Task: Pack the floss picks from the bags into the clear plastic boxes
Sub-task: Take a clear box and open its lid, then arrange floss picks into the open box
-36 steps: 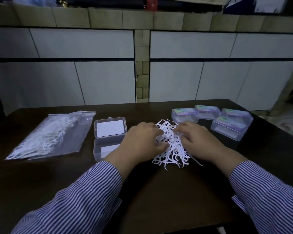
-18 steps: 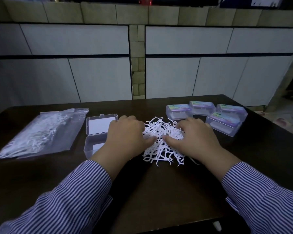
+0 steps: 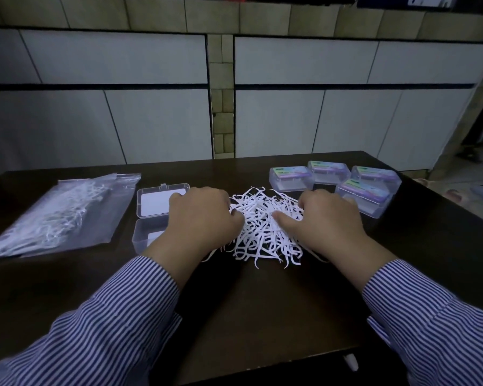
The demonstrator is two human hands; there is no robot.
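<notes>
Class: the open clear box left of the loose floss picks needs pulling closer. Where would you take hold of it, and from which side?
Probably grip the open box by its tray's side walls, from above on its left; the left hand covers the right edge. The lid lies flat behind, hinged, so lifting there would likely fold it.
</notes>
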